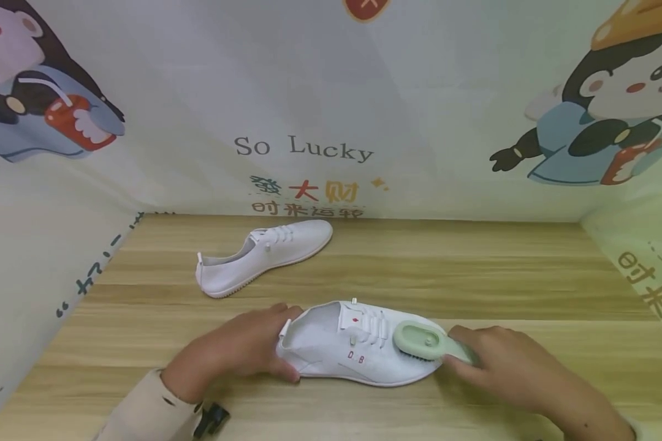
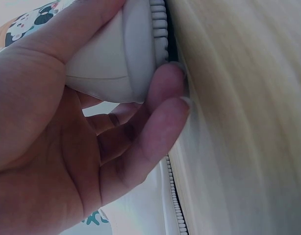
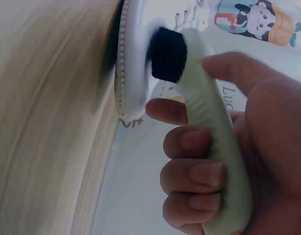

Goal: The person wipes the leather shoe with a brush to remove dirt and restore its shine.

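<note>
A white lace-up shoe [image 1: 331, 352] with red letters on its side lies in front of me, toe to the right. My left hand [image 1: 259, 343] grips it by the heel; in the left wrist view the thumb lies along the heel's upper and fingertips [image 2: 166, 83] reach under the sole edge. My right hand [image 1: 502, 361] holds a pale green scrub brush [image 1: 422, 340] by its handle, fingers curled round it. The dark bristles [image 3: 168, 55] are against the toe part of the shoe in the right wrist view.
A second white shoe [image 1: 270, 251] sits farther back on the wooden table [image 1: 474, 263], toe to the right. A small black object [image 1: 212, 420] lies by the left sleeve. Printed cloth walls [image 1: 447, 141] enclose the table at the back and sides.
</note>
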Demonstrator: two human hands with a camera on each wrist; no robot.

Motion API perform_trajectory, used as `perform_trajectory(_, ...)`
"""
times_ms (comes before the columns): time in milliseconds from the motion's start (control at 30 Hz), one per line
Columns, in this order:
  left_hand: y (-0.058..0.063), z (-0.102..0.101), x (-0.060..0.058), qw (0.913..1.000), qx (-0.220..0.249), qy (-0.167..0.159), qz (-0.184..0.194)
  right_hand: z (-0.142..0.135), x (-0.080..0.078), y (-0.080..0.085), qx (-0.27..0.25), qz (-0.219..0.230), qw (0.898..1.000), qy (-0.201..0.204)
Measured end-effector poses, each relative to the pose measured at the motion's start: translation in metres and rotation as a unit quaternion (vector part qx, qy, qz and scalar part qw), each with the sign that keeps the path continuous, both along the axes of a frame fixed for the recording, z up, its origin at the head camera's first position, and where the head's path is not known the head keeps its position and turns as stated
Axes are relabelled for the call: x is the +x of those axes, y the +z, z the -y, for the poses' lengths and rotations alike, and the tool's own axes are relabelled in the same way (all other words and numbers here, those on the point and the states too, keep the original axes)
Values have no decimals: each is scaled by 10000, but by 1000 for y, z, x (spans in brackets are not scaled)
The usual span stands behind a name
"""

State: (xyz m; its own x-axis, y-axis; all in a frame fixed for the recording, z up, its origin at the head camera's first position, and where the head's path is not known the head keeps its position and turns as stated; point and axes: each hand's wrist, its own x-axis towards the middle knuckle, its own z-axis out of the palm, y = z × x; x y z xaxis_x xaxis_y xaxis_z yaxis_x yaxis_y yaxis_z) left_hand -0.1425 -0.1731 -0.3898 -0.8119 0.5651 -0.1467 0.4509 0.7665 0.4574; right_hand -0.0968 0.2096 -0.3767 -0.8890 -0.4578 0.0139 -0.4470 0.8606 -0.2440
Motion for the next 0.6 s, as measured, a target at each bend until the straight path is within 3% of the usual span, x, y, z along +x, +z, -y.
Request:
perform_trajectory(200, -4, 0, 2, 10000, -19, -21, -22, 3, 2, -5, 112, -122, 9997, -160)
perform_trajectory(600, 0, 0, 1, 10000, -23, -7, -6, 3, -1, 3, 115, -54, 9976, -675)
